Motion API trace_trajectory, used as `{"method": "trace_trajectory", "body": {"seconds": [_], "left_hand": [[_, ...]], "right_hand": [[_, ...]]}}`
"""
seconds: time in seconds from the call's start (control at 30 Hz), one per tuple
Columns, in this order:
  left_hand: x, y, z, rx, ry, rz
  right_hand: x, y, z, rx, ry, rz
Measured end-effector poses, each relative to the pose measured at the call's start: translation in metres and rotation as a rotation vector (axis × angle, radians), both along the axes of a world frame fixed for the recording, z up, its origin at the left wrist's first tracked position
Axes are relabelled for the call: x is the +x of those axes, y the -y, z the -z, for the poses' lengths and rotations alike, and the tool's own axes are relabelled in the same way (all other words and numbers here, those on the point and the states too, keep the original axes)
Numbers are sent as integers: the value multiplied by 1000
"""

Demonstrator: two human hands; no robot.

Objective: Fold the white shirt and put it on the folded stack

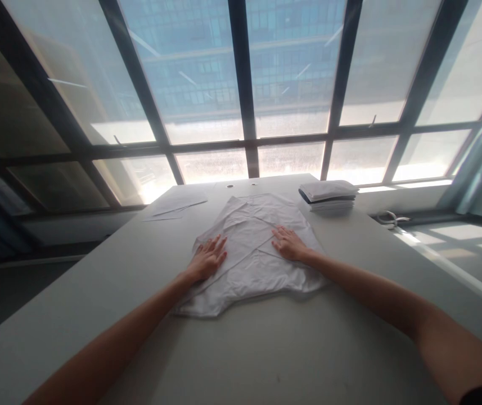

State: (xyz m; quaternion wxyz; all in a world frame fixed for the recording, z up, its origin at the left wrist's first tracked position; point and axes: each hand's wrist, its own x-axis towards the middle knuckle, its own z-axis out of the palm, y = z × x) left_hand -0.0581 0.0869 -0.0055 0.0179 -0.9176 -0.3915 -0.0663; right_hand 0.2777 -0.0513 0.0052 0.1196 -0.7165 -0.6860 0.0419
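Observation:
A white garment, which looks like a shirt (pixel 249 264), lies spread on the white table (pixel 266 343), with creases and folded-over parts across it. My left hand (pixel 207 259) rests on its left side, palm down with fingers spread. On its right side lies my right hand (pixel 289 243), also flat with fingers stretched out. Both hands press on the cloth and neither grips it. The cloth beneath my palms is hidden.
A stack of folded cloth (pixel 330 197), mostly white with a dark layer, sits at the table's far right. Thin white sheets (pixel 177 205) lie at the far left. Large windows (pixel 249 73) rise behind the table. A curtain (pixel 481 152) hangs on the right.

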Motion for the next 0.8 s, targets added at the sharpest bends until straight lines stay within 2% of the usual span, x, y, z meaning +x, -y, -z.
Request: {"method": "trace_trajectory", "body": {"seconds": [0.2, 0.3, 0.4, 0.53, 0.67, 0.8], "left_hand": [[-15, 61, 6, -23, 10, -15], [-17, 68, 2, -4, 67, 6], [-4, 46, -14, 33, 154, 18], [30, -5, -31, -51, 224, -49], [62, -47, -26, -72, 229, -30], [77, -87, -21, -71, 223, -49]], "right_hand": [[-6, 45, 10, 58, 20, -73], [-7, 61, 16, 101, 19, -65], [-7, 66, 21, 127, 18, -61], [-8, 65, 22, 135, 18, -56], [-10, 66, 19, 136, 15, -49], [-12, 68, 17, 131, 11, -53]]}}
